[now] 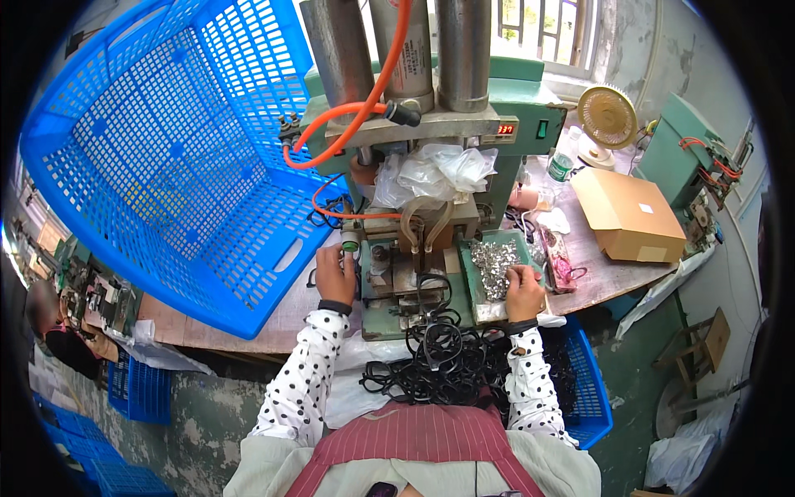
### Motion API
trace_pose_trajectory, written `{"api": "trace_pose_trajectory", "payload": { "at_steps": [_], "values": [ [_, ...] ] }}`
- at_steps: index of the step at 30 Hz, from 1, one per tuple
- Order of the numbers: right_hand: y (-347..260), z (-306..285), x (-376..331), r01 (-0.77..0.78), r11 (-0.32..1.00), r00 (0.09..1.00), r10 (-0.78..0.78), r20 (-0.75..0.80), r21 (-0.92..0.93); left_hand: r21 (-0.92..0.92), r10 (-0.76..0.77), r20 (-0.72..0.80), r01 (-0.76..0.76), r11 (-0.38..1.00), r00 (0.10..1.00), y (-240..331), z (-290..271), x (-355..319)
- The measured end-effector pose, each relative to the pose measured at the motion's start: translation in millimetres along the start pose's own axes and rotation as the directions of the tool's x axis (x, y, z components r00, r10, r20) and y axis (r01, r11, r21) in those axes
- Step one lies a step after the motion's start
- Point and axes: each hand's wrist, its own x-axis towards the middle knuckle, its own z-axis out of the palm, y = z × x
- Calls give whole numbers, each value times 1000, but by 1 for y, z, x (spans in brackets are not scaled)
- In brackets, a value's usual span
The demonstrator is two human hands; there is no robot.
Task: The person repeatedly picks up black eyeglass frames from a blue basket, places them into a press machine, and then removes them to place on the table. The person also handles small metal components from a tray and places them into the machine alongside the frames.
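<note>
My left hand (335, 280) is at the left side of the green press (381, 319), its fingers stretched up just below a round green button (350, 245); whether they touch it I cannot tell. My right hand (525, 293) is over the right edge of a green tray (476, 282) of small shiny metal pieces (494, 263). Its fingers are pinched together, and whatever they hold is too small to make out. Between my hands, a black strap loop (432, 290) hangs at the press head. A tangled heap of black straps (439, 352) lies in front of me.
A large blue basket (240, 286) leans at the left. Orange air hoses (396, 74) run across the press under metal cylinders. At right are a cardboard box (633, 215), a small fan (607, 116) and a pink box (559, 261). Another blue basket (592, 389) stands beside my right arm.
</note>
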Motion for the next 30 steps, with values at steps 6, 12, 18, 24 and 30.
{"api": "trace_pose_trajectory", "payload": {
  "at_steps": [6,12,18,24,30],
  "values": [
    [3,0,-2,66,998,996,-66,56,-11,168,-354,350,314,935,867,-55,52,-17],
    [5,4,-1,140,986,990,-140,10,-89,147,-394,420,367,918,817,-77,44,-27],
    [-28,1,14,187,975,982,-182,51,-122,81,-250,375,237,968,893,-64,20,-35],
    [-109,-20,24,-225,884,918,51,394,410,282,-319,421,212,936,849,-52,9,-43],
    [-144,-24,17,-262,812,874,-30,486,521,215,-304,338,241,946,891,-48,0,-32]
  ]
}}
